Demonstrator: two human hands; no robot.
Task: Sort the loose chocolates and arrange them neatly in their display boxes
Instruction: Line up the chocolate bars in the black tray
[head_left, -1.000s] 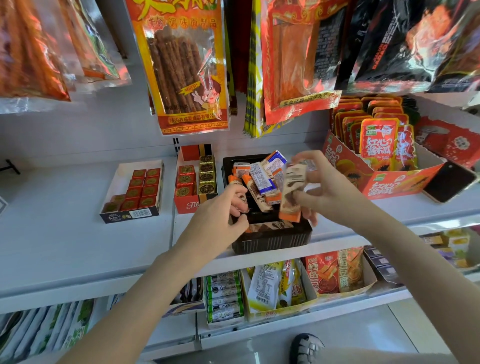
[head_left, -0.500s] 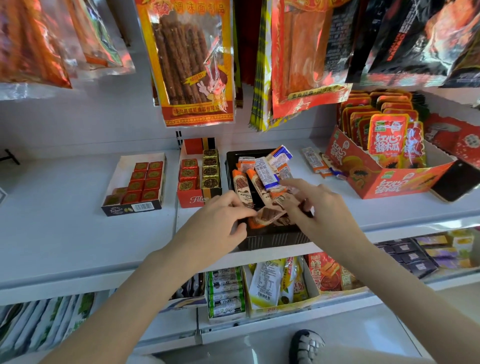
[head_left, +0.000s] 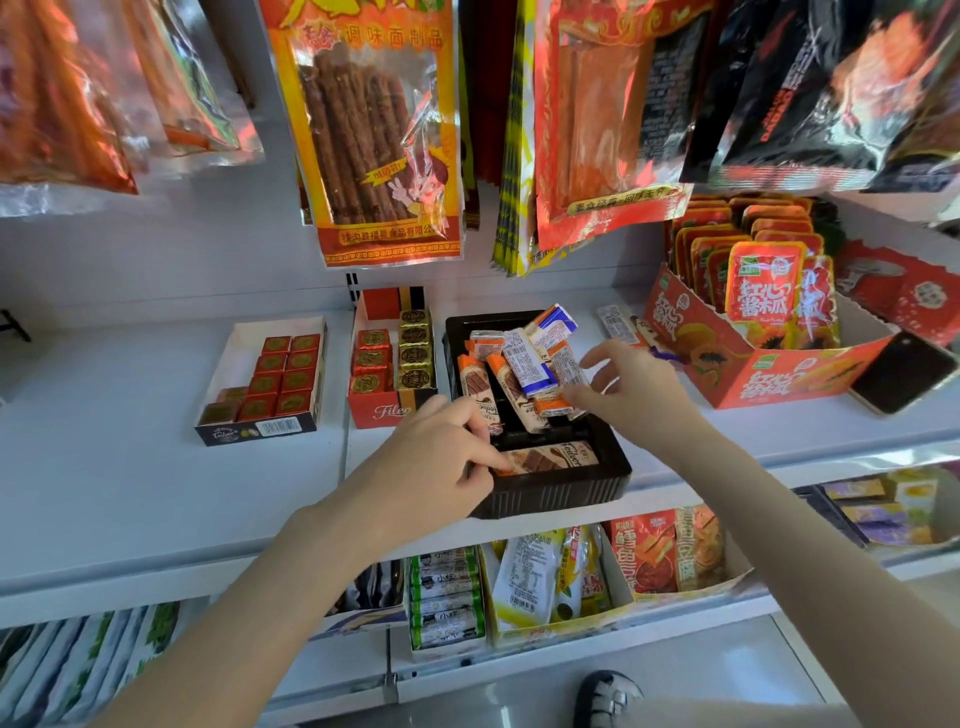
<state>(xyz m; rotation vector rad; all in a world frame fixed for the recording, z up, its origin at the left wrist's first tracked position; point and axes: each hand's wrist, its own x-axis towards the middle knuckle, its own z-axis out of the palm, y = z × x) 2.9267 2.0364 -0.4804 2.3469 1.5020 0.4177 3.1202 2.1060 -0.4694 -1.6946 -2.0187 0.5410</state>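
Since the earlier frame, both hands have shifted within the black tray (head_left: 561, 491): the left hand (head_left: 436, 462) has come forward to its near-left corner and the right hand (head_left: 631, 392) has drawn back to its right side. Left fingertips press on the orange end of a chocolate bar (head_left: 550, 458) lying flat across the front of the tray; whether they pinch it or only touch it cannot be told. Right hand is partly open, thumb and fingers closing on the lower end of an orange-tipped bar (head_left: 558, 402) at the right of the heap. Loose bars (head_left: 519, 364) lie crossed and tilted in the rear half of the tray, one blue-and-white (head_left: 553, 325) on top at the back. Just left of the tray stands a red display box (head_left: 382, 413) of foil squares, red and gold. Further left, a white-walled box (head_left: 260, 431) holds red squares in rows. A phone (head_left: 906, 371) lies on the shelf (head_left: 104, 457) at far right.
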